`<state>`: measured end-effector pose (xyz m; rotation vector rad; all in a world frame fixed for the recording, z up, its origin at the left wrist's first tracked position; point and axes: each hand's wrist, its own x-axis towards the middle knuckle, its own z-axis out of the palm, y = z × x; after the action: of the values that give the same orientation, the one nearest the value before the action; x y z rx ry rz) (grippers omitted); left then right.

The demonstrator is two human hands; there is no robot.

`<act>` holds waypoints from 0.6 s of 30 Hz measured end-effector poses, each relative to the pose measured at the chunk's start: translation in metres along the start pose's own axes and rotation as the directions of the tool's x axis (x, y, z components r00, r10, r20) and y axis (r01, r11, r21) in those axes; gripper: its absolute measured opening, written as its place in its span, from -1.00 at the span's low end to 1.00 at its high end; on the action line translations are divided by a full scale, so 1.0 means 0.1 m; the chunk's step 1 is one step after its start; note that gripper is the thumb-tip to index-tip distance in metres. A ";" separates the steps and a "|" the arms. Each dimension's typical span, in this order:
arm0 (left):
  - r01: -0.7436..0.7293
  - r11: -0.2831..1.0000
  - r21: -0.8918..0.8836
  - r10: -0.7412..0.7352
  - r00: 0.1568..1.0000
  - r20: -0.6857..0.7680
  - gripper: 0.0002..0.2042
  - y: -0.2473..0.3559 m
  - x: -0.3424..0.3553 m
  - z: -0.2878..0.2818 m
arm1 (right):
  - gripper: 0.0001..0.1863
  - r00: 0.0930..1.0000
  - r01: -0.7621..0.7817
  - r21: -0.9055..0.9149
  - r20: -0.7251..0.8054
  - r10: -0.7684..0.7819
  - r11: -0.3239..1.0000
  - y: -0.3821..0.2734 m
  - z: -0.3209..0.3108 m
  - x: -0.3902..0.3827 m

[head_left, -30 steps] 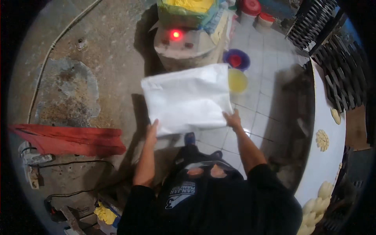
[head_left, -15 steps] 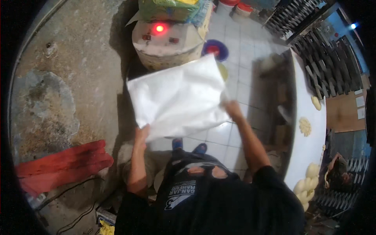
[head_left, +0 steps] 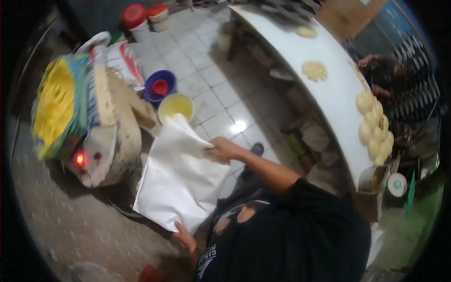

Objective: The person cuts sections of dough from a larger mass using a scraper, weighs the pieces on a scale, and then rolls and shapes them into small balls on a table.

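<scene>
A white sack (head_left: pixel 174 174) is held between both hands, its far end near a machine (head_left: pixel 110 157) with a glowing red light. My left hand (head_left: pixel 184 236) is closed on the sack's near lower edge. My right hand (head_left: pixel 221 150) grips its upper right side. Just beyond the sack sit a bowl of yellow liquid (head_left: pixel 175 104) and a purple basin (head_left: pixel 152 91) with a red cup (head_left: pixel 160 87) in it.
A long white worktable (head_left: pixel 326 113) on the right carries dough pieces (head_left: pixel 373 136). Yellow material in plastic (head_left: pixel 56 101) rests atop the machine. Red-lidded buckets (head_left: pixel 134 23) stand behind on the tiled floor. Another person (head_left: pixel 392 70) is beyond the worktable.
The view has swung round, so the machine now appears at the left and more of the worktable shows. The sack is turned more upright in view, still between both hands.
</scene>
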<state>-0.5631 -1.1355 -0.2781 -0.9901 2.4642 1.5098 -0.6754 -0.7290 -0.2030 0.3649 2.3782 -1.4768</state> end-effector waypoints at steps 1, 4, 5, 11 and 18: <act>-0.034 0.998 0.058 0.033 0.999 0.022 -0.30 0.02 -0.06 0.15 | -0.62 0.998 0.068 -0.022 0.016 -0.068 0.997 0.15 -0.22 -0.06; 0.071 0.857 0.510 -0.038 0.996 -0.076 -0.29 0.07 -0.01 0.68 | -0.60 0.975 0.219 -0.036 -0.020 -0.220 0.975 0.83 -0.84 0.21; -0.013 0.859 0.511 0.010 1.000 0.009 -0.31 0.15 -0.12 0.98 | -0.60 0.975 0.215 -0.016 -0.058 -0.215 0.977 1.18 -1.10 0.29; -0.502 0.817 0.283 0.357 0.826 0.436 -0.39 1.34 -0.36 3.45 | -0.46 0.972 -0.073 0.312 -0.190 0.137 0.947 3.23 -2.56 0.73; -0.796 0.568 0.208 0.445 0.510 0.736 -0.38 2.40 -0.19 7.96 | -0.50 0.794 0.331 0.935 -0.201 0.573 -0.131 5.51 -3.94 0.58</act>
<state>-0.8825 -0.3979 -0.4918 0.5783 2.5394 0.8622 -0.5733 -0.1323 -0.5131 1.5773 0.4960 -3.1378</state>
